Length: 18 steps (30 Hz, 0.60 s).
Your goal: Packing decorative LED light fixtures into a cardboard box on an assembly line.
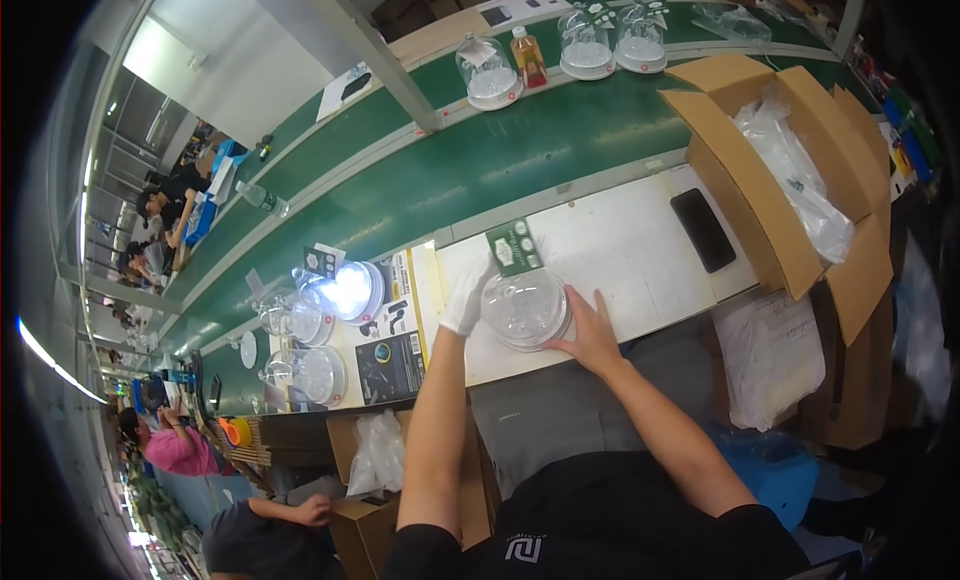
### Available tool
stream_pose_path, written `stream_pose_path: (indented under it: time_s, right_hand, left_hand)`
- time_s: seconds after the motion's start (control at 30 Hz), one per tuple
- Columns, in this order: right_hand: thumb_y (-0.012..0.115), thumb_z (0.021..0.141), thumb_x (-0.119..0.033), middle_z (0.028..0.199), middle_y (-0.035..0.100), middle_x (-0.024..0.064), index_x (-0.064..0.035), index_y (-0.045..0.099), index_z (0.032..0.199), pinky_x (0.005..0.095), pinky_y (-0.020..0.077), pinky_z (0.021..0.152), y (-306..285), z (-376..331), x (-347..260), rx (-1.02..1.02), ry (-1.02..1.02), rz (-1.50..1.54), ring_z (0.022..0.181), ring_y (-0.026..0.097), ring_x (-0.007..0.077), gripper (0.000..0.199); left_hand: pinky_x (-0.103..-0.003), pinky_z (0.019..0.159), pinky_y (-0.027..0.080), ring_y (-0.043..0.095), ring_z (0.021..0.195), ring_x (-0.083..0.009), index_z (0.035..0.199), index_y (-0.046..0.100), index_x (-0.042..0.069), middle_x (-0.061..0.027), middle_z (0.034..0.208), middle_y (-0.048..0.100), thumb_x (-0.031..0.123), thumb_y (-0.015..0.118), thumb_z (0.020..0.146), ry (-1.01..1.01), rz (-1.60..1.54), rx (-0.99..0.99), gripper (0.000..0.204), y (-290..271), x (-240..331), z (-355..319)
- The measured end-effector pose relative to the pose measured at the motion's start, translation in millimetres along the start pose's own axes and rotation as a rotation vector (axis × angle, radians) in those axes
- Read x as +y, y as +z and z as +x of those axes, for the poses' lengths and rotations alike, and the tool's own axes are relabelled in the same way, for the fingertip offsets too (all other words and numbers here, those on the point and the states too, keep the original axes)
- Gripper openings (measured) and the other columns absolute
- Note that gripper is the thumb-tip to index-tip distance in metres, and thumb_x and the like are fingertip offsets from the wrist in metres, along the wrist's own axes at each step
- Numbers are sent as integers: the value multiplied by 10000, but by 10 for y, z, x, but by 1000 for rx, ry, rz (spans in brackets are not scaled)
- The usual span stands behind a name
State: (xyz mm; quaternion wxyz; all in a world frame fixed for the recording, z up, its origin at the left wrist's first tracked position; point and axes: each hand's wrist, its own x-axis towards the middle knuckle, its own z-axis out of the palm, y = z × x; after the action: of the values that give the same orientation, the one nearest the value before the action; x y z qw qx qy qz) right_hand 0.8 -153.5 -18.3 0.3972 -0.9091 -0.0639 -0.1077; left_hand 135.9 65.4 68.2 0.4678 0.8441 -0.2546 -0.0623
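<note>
A clear dome (525, 302) with a round base is between my hands over the white worktop, tilted so that its round end faces me. A green card tag (514, 248) sticks out at its far side. My left hand (468, 298), in a white glove, is closed against the dome's left side; its fingertips are partly hidden. My bare right hand (592, 332) grips the rim from the right, thumb and fingers around the edge. To the left stand several similar clear domes (318, 375) on round bases, one lit bright white (350, 290).
An open cardboard box (705, 165) with plastic bags stands at right, next to a black phone (702, 230). Beyond the white worktop (610, 230) runs a green conveyor (540, 145) with more domes and an amber bottle (527, 58). Printed sheets (390, 365) lie left; a co-worker's arm (290, 510) shows lower left.
</note>
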Motion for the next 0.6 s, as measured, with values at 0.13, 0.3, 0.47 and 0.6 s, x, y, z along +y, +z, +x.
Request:
stream_pose_path:
  time_s: [0.13, 0.3, 0.47, 0.6]
  right_hand:
    - [849, 658, -489, 1430, 493, 236, 63, 315, 1466, 593, 165, 1188, -17, 9, 77, 4, 11, -94, 1378, 443, 306, 1115]
    - [833, 616, -572, 1439, 500, 196, 47, 336, 1462, 644, 114, 1176, -19, 53, 3, 4, -25, -152, 1406, 420, 256, 1160]
    - [839, 586, -571, 1447, 500, 171, 19, 338, 1475, 629, 99, 1188, -37, 41, 57, -19, 22, -157, 1406, 418, 241, 1179]
    - [822, 565, -588, 1472, 480, 140, 27, 335, 1477, 637, 93, 1185, -49, 46, 46, -51, 24, -157, 1422, 389, 229, 1203]
  left_hand:
    - [-354, 972, 464, 628, 1083, -273, 1218, 618, -52, -167, 1201, 667, 254, 446, 1032, 178, 45, -298, 398, -3, -33, 442]
    - [-328, 970, 487, 620, 1096, -191, 1286, 593, -13, -100, 1213, 656, 231, 458, 1040, -487, -915, -218, 371, 164, -605, 326]
    - [-342, 1007, 472, 605, 1127, -196, 1320, 568, -8, -105, 1241, 642, 284, 424, 1062, -511, -862, -96, 415, 376, -752, 201]
    - [-354, 1041, 450, 586, 1166, -202, 1338, 552, -9, -115, 1275, 623, 331, 392, 1075, -611, -934, 131, 459, 463, -861, -21]
